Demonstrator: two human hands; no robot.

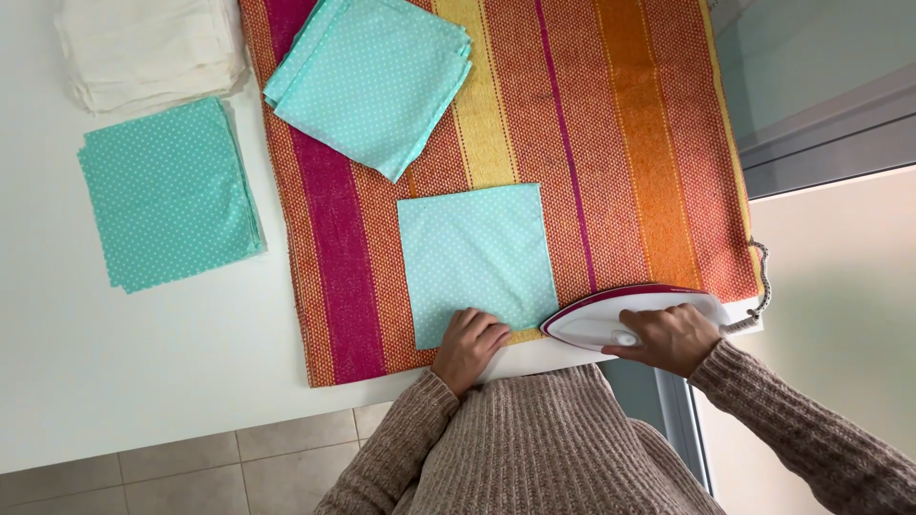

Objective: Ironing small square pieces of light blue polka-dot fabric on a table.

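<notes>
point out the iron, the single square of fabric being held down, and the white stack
iron [596, 319]: head view, on its white body near the tip
single fabric square [474, 253]: head view, its middle
white stack [148, 48]: head view, top sheet

No packages, labels, signs or screens show in this view.
</notes>
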